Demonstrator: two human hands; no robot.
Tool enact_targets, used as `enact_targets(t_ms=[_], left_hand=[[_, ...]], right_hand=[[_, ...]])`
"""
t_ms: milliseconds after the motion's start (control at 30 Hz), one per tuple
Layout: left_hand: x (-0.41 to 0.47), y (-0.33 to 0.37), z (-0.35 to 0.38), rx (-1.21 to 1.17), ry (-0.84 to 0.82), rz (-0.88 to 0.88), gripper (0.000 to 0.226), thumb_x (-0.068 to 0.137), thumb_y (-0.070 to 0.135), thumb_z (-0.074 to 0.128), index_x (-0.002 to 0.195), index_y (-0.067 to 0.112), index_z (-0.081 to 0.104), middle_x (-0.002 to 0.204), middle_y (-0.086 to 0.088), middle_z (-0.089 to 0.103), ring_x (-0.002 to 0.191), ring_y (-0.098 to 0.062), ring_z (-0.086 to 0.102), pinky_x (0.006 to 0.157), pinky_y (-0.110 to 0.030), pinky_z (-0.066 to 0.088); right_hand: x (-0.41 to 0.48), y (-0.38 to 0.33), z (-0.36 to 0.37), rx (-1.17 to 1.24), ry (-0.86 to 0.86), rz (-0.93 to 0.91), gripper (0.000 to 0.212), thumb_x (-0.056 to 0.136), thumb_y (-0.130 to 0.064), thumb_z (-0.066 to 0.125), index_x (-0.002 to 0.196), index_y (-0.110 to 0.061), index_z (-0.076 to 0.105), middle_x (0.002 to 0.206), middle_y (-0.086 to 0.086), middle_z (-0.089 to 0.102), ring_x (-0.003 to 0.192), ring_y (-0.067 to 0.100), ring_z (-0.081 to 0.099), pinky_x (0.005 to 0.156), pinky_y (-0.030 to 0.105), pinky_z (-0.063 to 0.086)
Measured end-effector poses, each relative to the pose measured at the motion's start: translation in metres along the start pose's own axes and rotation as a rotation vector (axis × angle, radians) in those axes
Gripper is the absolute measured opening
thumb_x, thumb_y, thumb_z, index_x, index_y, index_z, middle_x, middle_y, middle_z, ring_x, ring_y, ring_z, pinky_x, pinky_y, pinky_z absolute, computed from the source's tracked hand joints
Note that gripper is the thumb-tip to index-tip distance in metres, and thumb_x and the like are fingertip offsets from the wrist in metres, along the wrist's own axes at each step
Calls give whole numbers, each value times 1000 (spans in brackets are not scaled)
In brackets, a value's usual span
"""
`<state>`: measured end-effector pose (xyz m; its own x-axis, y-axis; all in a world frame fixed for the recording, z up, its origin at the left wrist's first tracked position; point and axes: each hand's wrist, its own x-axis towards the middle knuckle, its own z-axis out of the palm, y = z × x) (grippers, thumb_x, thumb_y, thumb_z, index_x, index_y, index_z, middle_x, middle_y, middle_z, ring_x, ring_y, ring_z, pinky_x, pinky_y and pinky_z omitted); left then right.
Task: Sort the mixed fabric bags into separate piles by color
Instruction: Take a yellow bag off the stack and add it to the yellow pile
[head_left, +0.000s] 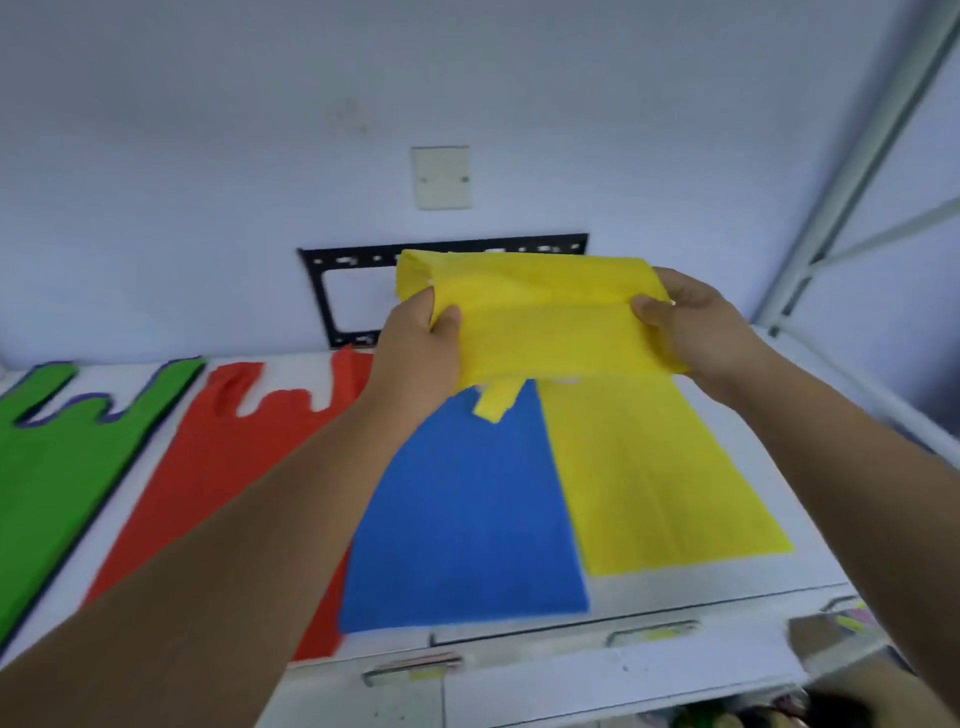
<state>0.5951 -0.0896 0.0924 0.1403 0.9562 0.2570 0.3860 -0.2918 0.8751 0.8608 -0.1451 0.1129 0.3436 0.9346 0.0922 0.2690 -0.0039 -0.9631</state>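
Note:
I hold a folded yellow fabric bag (545, 317) up in the air above the white counter (810, 499). My left hand (415, 343) grips its left edge and my right hand (696, 322) grips its right edge. Below it, flat on the counter, lie four piles side by side: a green bag (47, 462) at far left, a red bag (208, 467), a blue bag (467, 509) and a yellow bag (654, 478) at right. The held bag hangs over the tops of the blue and yellow ones and hides them.
A black wall bracket (332, 291) and a cream cover plate (441, 176) are on the wall behind. A metal frame (852, 171) rises at the right. Drawer handles (410, 670) run along the counter's front, and a cardboard box (841, 649) sits at lower right.

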Motion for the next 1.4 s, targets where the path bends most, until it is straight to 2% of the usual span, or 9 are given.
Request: enact_targets(t_ms=[100,233,333,533,767,933,1033,1200,1400], left_hand=[[3,33,45,-41,-35,76,29,105,26,44,130,20,58,105,-4,64,81,-13,61,54,-23,55],[11,60,90,-73,-103,41,19,104,22,47,119,21,60,107,-15,66,72,-19,59,51,-33,54],[16,61,119,-99,-155,-107,23,103,22,49,115,5,61,100,-24,63,56,-21,56,35,-21,43],[50,70,159,-299,-142,-408,28,102,17,54,127,8,60,100,-15,61,37,-7,59,39,-21,48],[114,118,160,-377,-131,-309,12,101,15,56,112,18,61,125,-18,62,99,-35,69,48,-29,58],[120,127,145,-284,-71,-129,15,98,19,61,92,32,63,112,-7,68,99,-28,68,77,-48,62],[96,113,146,-168,-59,-91,11,96,24,62,92,34,63,108,0,70,104,-25,67,94,-45,55],[26,56,163,-106,-135,-180,15,101,27,56,114,35,55,102,9,65,88,-9,62,67,-26,49],[-53,-15,178,-52,-277,-494,14,99,26,59,112,26,63,99,8,68,87,-13,68,65,-28,55]], right_hand=[[-4,15,-54,47,51,-16,31,100,-20,56,124,-37,65,122,-7,71,107,16,69,90,38,56],[-4,36,-104,85,77,91,27,100,-23,56,124,-26,66,104,-4,73,89,20,70,64,33,58],[6,47,-129,127,76,202,24,98,-24,59,121,-23,66,102,-2,71,88,20,69,64,33,58],[50,58,-140,200,-9,384,29,102,-19,49,128,-10,58,101,12,75,74,20,76,56,26,57],[105,22,-155,186,15,200,28,100,-18,52,127,-18,58,114,13,69,87,29,72,65,32,55],[104,-1,-165,232,41,81,13,99,-20,55,104,-27,64,97,-1,68,83,18,65,69,33,57],[88,13,-167,193,36,93,19,99,-22,56,115,-26,65,100,-3,69,85,16,66,70,33,56],[46,77,-156,183,22,222,24,99,-18,57,120,-16,67,98,3,74,73,14,70,56,27,57],[-12,163,-141,82,-45,512,20,94,-18,65,106,-3,72,94,13,78,71,22,71,64,31,57]])
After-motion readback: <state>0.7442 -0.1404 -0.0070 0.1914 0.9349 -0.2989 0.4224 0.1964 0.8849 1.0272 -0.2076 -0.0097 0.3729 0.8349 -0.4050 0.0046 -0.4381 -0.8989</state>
